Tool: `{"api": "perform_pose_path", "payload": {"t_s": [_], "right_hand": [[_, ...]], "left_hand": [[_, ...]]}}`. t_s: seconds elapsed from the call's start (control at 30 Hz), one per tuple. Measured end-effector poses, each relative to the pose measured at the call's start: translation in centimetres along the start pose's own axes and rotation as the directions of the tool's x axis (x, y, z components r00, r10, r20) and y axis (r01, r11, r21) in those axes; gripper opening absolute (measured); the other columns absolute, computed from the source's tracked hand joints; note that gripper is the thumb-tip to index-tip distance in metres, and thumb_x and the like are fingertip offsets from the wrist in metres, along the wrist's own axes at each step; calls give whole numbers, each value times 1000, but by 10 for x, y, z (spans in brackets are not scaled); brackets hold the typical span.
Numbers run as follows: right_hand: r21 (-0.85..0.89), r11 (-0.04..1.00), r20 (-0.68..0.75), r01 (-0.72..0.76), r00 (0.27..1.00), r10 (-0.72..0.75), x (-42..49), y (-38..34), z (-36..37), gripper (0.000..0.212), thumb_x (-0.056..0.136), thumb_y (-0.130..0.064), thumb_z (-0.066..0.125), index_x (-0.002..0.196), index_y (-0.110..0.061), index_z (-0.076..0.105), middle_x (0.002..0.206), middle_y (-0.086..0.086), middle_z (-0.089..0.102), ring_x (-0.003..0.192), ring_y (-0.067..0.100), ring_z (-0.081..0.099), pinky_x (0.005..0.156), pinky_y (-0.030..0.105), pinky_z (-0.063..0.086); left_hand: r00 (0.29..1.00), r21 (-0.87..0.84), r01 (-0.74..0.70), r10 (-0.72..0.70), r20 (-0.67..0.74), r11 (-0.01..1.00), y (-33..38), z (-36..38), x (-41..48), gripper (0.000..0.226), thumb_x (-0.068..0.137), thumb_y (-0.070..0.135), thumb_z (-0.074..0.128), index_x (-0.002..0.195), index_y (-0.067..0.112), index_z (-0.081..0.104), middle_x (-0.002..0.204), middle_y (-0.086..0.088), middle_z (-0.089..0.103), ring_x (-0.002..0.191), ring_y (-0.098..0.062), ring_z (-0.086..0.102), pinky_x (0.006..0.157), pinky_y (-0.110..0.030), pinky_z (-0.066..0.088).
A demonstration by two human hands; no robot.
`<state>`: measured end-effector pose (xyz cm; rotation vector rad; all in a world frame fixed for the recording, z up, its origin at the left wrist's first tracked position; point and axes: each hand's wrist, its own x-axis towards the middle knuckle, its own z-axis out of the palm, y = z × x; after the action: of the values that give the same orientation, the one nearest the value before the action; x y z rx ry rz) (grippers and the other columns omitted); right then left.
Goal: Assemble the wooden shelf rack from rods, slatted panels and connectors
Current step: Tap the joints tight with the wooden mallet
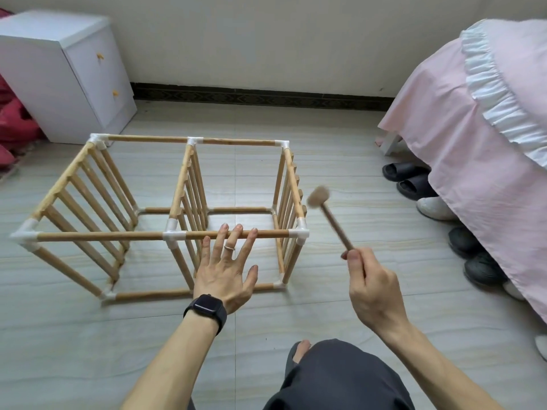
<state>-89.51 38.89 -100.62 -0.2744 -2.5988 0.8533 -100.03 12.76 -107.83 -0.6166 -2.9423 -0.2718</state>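
The wooden shelf rack [97, 235] lies on its side on the tiled floor, with three slatted panels joined by rods and white connectors. My left hand [226, 269] is spread flat, its straight fingertips resting on the near top rod [266, 233] between the middle connector [174, 235] and the right corner connector [299, 233]. My right hand [370, 287] grips the handle of a small wooden mallet [331, 217], whose blurred head hangs in the air just right of and above that right corner.
A white drawer cabinet [63, 74] stands at the back left beside red fabric [11, 125]. A pink-covered bed [479, 137] fills the right side, with several slippers and shoes [414, 180] under its edge. My knee in dark trousers [340, 377] is at the bottom.
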Motion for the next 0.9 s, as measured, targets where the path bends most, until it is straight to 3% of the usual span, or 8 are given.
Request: {"api": "perform_pose_path", "payload": {"t_s": [0.13, 0.27, 0.4, 0.53, 0.67, 0.77, 0.83, 0.9], "right_hand": [[-164, 985, 228, -56, 969, 93, -2, 3, 6, 32, 105, -42, 26, 90, -27, 50, 56, -4, 55, 55, 19, 56, 52, 34, 38], [42, 999, -17, -14, 1000, 15, -9, 5, 5, 30, 105, -41, 29, 90, -26, 51, 50, -6, 50, 43, 14, 49, 43, 19, 32], [-180, 977, 247, -115, 956, 158, -14, 9, 14, 32, 105, -41, 29, 87, -25, 50, 51, -3, 54, 50, 16, 53, 52, 41, 43], [34, 986, 180, -165, 971, 156, -16, -5, 27, 32, 105, -40, 33, 84, -29, 55, 53, -11, 56, 49, 13, 53, 47, 32, 35], [206, 954, 215, -218, 961, 173, -7, -34, 56, 35, 107, -36, 35, 81, -25, 56, 57, -6, 60, 53, 11, 55, 52, 31, 38], [332, 913, 217, -237, 961, 171, 4, -56, 78, 38, 108, -35, 36, 79, -22, 57, 69, 0, 65, 64, 11, 61, 57, 27, 46], [401, 891, 195, -211, 970, 143, 14, -71, 90, 36, 109, -33, 36, 83, -21, 59, 77, 0, 64, 66, 9, 63, 56, 20, 47], [441, 882, 176, -169, 979, 100, 26, -85, 100, 31, 108, -35, 36, 92, -22, 59, 88, 0, 62, 75, 6, 65, 63, 32, 55]], "left_hand": [[1000, 12, -4, 4, 6, 1000, 0, 2, -1, 86, 90, 58, 32, 153, 38, -25, 165, 4, -14, 151, -23, -22, 122, -57, -5], [1000, 26, -4, 4, 25, 1000, 1, 1, 1, 88, 90, 59, 33, 151, 41, -28, 163, 6, -18, 151, -22, -23, 122, -56, -6], [996, 45, -9, 5, 84, 999, 3, -4, 0, 93, 92, 58, 38, 147, 41, -35, 161, 6, -26, 145, -20, -36, 120, -54, -15], [982, 60, -43, 31, 185, 997, 1, -22, 5, 91, 94, 54, 39, 145, 44, -36, 164, 6, -17, 150, -22, -24, 122, -51, -9], [964, 121, -159, 127, 235, 980, -18, -59, 20, 73, 97, 39, 47, 157, 38, 6, 165, -3, 17, 151, -24, 16, 122, -42, 17], [975, 225, -140, 95, 202, 964, -57, -97, 30, 51, 95, 35, 49, 145, 33, 39, 149, -1, 43, 136, -22, 40, 108, -38, 35], [974, 270, -53, -10, 227, 961, -90, -121, 32, 45, 96, 37, 48, 140, 31, 45, 138, 0, 52, 126, -22, 49, 100, -39, 43], [958, 330, 20, -112, 264, 944, -122, -137, 27, 45, 97, 40, 46, 141, 30, 46, 135, 0, 54, 121, -21, 52, 94, -38, 48]]}}
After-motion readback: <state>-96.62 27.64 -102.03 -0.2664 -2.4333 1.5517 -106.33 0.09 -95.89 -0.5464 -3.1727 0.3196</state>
